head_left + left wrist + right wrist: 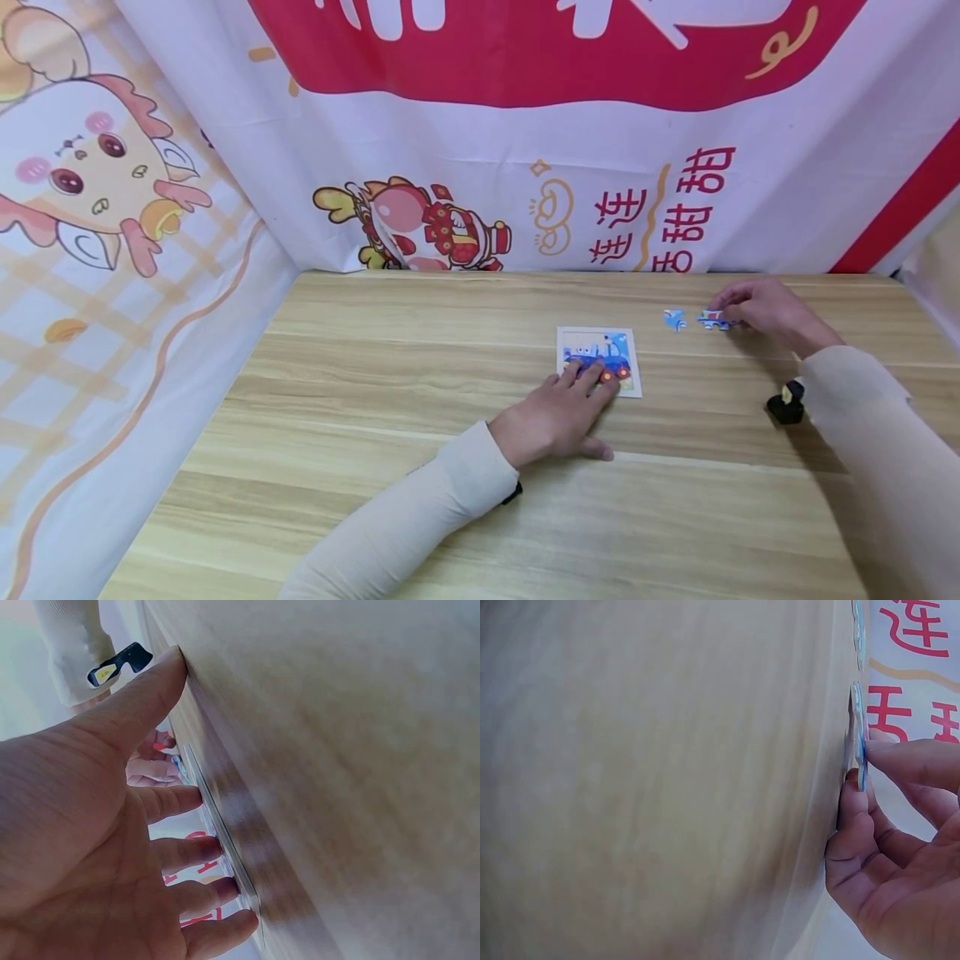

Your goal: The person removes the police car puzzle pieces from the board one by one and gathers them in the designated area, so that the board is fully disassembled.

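A small square jigsaw puzzle point(636, 367) with a white border and a blue car picture lies on the wooden table. Across its lower part rest the spread fingers of my left hand point(558, 417), straight, with the thumb out to the side on the tabletop. To the right, my right hand point(768, 310) pinches a colourful jigsaw piece point(712, 318) by its right end; the right wrist view shows that jigsaw piece point(859, 742) edge-on, close over the table, between thumb and fingers. A loose blue jigsaw piece point(675, 318) lies just left of it.
The wooden table point(360, 400) reaches back to a printed white and red cloth point(480, 142) hanging at its far edge. Another patterned cloth point(150, 333) hangs along the left side. A black wrist mount point(785, 406) shows beside the right sleeve.
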`<state>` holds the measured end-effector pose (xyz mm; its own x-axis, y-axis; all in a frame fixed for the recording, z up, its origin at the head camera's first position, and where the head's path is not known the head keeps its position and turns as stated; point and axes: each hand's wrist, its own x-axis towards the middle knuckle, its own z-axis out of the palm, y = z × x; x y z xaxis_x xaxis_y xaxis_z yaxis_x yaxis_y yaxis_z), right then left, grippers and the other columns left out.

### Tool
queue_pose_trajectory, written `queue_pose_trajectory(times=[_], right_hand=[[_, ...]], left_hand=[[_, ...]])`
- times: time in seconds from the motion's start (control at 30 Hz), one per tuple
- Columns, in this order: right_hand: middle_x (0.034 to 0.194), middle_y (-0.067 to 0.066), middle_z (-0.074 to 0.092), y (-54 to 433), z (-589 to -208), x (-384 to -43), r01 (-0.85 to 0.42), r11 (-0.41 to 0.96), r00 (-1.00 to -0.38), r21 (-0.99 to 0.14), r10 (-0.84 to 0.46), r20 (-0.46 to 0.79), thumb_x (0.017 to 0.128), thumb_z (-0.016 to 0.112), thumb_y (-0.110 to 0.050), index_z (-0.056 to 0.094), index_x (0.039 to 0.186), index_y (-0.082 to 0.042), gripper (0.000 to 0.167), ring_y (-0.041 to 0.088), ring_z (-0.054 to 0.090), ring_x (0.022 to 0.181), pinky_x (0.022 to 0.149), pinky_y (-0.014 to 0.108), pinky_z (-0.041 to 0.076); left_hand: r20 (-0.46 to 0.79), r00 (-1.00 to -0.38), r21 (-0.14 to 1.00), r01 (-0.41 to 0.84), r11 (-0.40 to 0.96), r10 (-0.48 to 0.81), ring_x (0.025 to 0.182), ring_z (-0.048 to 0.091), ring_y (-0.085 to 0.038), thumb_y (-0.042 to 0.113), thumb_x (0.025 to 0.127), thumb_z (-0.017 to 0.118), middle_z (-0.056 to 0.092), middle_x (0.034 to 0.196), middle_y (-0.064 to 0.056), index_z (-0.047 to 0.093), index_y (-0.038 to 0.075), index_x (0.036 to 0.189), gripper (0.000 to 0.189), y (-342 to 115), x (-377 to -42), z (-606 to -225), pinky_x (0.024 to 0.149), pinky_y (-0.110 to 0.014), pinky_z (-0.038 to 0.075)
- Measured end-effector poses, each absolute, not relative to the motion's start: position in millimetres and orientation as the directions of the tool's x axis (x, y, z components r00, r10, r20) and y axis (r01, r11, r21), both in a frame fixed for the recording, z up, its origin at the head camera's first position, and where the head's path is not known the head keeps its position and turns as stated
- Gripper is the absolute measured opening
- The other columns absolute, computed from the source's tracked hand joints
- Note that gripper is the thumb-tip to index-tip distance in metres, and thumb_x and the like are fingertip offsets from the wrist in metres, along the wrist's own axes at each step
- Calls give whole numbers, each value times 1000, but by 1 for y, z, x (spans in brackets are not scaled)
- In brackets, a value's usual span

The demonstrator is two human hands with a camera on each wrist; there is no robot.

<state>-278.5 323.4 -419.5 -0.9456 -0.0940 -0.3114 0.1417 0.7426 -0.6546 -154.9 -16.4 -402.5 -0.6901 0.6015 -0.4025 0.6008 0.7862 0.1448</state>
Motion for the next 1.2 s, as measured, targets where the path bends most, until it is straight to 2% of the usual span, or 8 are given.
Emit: queue_pose_trajectory(times=[0.6, 0.93, 1.2], right_hand=[[118, 25, 66, 323, -423, -281, 113, 755, -951, -646, -106, -290, 104, 56, -3, 65, 129, 8, 29, 29, 54, 94, 71, 30, 50], [124, 28, 58, 325, -425, -282, 115, 770, -940, -628, -120, -320, 101, 53, 2, 64, 130, 6, 32, 38, 46, 108, 85, 42, 41], [121, 27, 58, 325, -426, -283, 107, 772, -942, -627, -124, -313, 101, 53, 3, 65, 129, 6, 30, 38, 45, 107, 85, 42, 41]], left_hand=[[-410, -690, 152, 593, 790, 597, 164, 14, -32, 62, 97, 63, 11, 178, -4, 23, 26, 168, 89, -16, -155, -403, 130, -48, 27], [-410, -691, 147, 594, 791, 595, 164, 14, -32, 62, 97, 63, 11, 178, -4, 23, 25, 168, 89, -15, -154, -403, 130, -48, 28], [-407, -695, 135, 596, 791, 593, 164, 15, -32, 62, 97, 63, 11, 178, -5, 23, 25, 168, 89, -15, -154, -404, 129, -47, 28]])
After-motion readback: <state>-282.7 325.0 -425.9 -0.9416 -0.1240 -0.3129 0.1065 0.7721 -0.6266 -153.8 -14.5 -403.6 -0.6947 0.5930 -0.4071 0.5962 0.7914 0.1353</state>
